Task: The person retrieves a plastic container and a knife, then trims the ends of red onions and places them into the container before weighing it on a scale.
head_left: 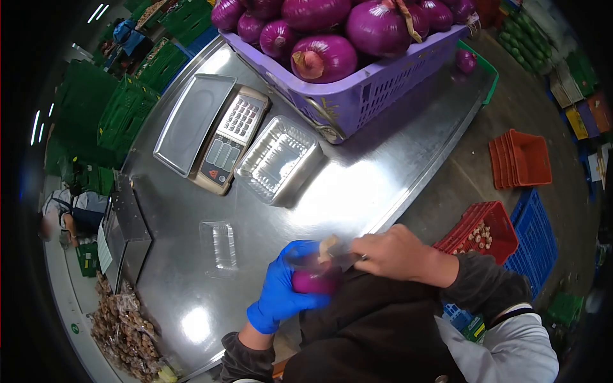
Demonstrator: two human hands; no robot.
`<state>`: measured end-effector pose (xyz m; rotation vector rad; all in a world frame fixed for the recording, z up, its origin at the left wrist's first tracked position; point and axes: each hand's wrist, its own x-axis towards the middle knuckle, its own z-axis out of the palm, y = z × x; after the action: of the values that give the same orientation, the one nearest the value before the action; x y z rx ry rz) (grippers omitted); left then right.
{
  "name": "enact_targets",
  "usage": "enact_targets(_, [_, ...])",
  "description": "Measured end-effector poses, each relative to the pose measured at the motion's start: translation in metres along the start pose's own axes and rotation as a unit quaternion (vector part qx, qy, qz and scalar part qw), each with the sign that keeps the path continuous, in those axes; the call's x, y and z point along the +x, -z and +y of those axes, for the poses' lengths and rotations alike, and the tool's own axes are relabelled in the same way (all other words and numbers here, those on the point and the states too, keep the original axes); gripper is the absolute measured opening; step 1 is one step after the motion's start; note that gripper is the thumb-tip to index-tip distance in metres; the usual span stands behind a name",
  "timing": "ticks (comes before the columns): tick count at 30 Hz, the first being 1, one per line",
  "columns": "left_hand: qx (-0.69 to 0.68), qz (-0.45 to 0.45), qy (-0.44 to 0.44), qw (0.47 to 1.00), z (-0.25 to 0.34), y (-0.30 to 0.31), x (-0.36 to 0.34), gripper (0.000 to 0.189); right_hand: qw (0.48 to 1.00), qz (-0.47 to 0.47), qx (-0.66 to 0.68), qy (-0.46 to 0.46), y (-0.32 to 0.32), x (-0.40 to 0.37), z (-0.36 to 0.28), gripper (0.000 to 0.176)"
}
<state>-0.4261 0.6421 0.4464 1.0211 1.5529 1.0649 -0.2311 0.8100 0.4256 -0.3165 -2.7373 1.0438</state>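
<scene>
My left hand [281, 290], in a blue glove, is wrapped round a purple onion [316, 281] close to my body. My right hand [396, 254], bare, is closed on a knife [345, 260]. Its wide blade, smeared by motion, lies across the top of the onion, where a pale, dry stem end [328, 247] sticks up. On the steel table [274, 332] left of the gloved hand lies a single clear plastic tray [219, 249].
A purple crate [383, 96] heaped with purple onions [325, 57] stands at the table's far side. Nearer are a stack of clear trays [280, 163] and a weighing scale [233, 137]. Red crates [479, 233] stand on the floor at right. A person [73, 210] is at far left.
</scene>
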Motion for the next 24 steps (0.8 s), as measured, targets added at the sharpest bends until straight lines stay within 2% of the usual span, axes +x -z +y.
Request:
enact_targets(2, [0.050, 0.015, -0.035, 0.998, -0.002, 0.003, 0.005, 0.073, 0.998, 0.000, 0.007, -0.062, -0.003, -0.013, 0.025, 0.018])
enact_targets(5, [0.055, 0.051, -0.005, 0.997, -0.003, 0.004, 0.006, 0.074, 0.997, 0.010, 0.050, -0.058, -0.012, -0.020, 0.021, 0.019])
enact_targets(7, [-0.026, 0.089, 0.013, 0.996, -0.007, 0.004, 0.011, 0.076, 0.996, 0.033, 0.077, -0.039, -0.017, -0.010, 0.022, 0.019])
enact_targets(9, [-0.074, 0.097, 0.012, 0.992, -0.008, 0.003, 0.011, 0.079, 0.987, 0.107, 0.091, -0.082, -0.024, -0.001, 0.027, 0.018])
enact_targets(10, [-0.258, 0.128, 0.030, 0.957, -0.006, -0.002, 0.012, 0.081, 0.988, 0.084, 0.059, -0.116, -0.020, 0.004, 0.029, 0.018])
enact_targets(11, [-0.431, 0.155, 0.046, 0.887, -0.005, -0.004, 0.012, 0.084, 0.988, 0.082, 0.062, -0.115, -0.017, 0.007, 0.026, 0.018])
enact_targets(12, [-0.436, 0.162, 0.053, 0.884, -0.028, -0.004, 0.008, 0.091, 0.990, 0.104, 0.058, -0.078, -0.015, 0.009, 0.022, 0.023])
enact_targets(13, [-0.436, 0.166, 0.055, 0.883, -0.044, -0.007, 0.003, 0.091, 0.990, 0.125, 0.055, -0.041, -0.012, 0.012, 0.018, 0.027])
enact_targets(14, [-0.562, 0.165, 0.059, 0.808, -0.048, -0.011, 0.002, 0.091, 0.990, 0.124, 0.057, -0.040, -0.009, 0.016, 0.013, 0.027])
enact_targets(16, [-0.765, 0.168, 0.092, 0.615, -0.049, -0.018, 0.001, 0.082, 0.989, 0.139, 0.010, 0.046, -0.005, 0.024, 0.006, 0.037])
enact_targets(20, [-0.802, 0.140, 0.067, 0.577, -0.037, -0.028, 0.007, 0.080, 0.984, 0.142, -0.011, 0.106, -0.007, 0.034, 0.003, 0.043])
enact_targets(22, [-0.702, 0.230, 0.072, 0.670, -0.034, -0.034, 0.008, 0.077, 0.983, 0.130, -0.028, 0.125, -0.007, 0.038, 0.002, 0.044])
enact_targets(23, [-0.702, 0.232, 0.072, 0.670, -0.031, -0.034, 0.006, 0.077, 0.983, 0.130, -0.026, 0.126, -0.008, 0.041, 0.002, 0.044])
enact_targets(24, [-0.781, 0.178, 0.073, 0.594, -0.027, -0.034, 0.003, 0.075, 0.982, 0.132, -0.029, 0.132, -0.009, 0.043, 0.004, 0.044])
